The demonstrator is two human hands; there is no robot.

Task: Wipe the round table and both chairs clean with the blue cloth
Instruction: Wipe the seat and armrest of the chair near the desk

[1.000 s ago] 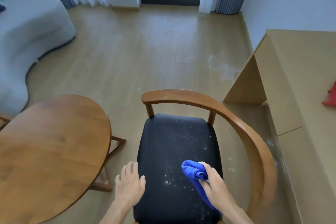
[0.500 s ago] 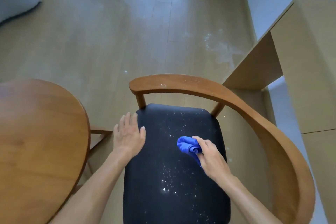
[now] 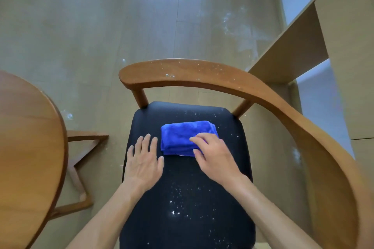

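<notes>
Item, cloth [image 3: 183,137]: blue, folded into a thick pad, lying on the rear half of the chair [image 3: 273,103] seat. Folded, I judge, to give a firm wiping face.

Item, my right hand [image 3: 214,155]: fingers slightly bent and spread over the near right corner of the cloth, pressing it down rather than gripping it, placed so as to drive the pad across the seat.

Item, my left hand [image 3: 144,159]: flat, fingers straight and slightly spread, holding nothing; it rests on the seat just beside the cloth, likely to steady me or the chair.

Item, seat [image 3: 182,198]: dark padding, white specks [image 3: 176,211] scattered thickest in front of my hands, more behind the cloth. Not yet wiped, by the look.

Item, backrest rail [image 3: 202,75]: curved wood, also speckled; still to do.

Item, table [image 3: 26,147]: round, wood, at left, near the chair, not touching it.

Item, second chair: not in view.

Item, floor [image 3: 81,26]: pale residue in patches.
</notes>
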